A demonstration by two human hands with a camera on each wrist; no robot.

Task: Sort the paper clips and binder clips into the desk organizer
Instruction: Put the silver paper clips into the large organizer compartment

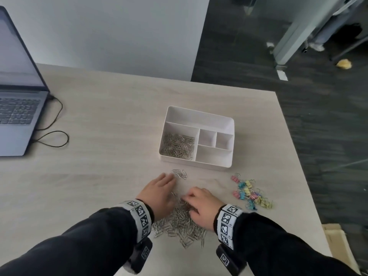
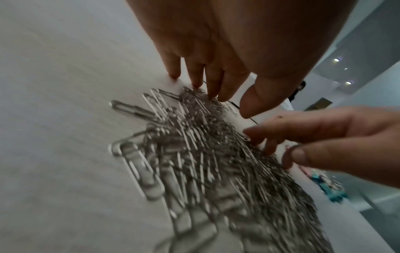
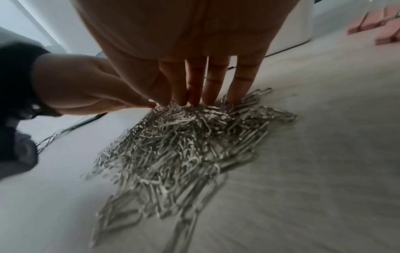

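- Laptop (image 1: 18,108): far left on table (image 1: 103,120), well apart from work area.
- Left hand (image 1: 159,193): fingers straight, close together, tips on far-left edge of paper clip pile (image 1: 179,222); holds nothing.
- Pile: lies between both hands, spreading back toward the wrists; clips tangled, no common axis.
- Right hand (image 1: 201,206): fingers bent down, tips at pile's far edge; whether any clip is pinched, cannot tell.
- Desk organizer (image 1: 227,166): beyond the hands; front-left compartment holds paper clips.
- Binder clips (image 1: 251,193): loose heap to the right, nearer the right hand.

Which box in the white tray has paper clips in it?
The big left compartment of the desk organizer; the other compartments look empty.
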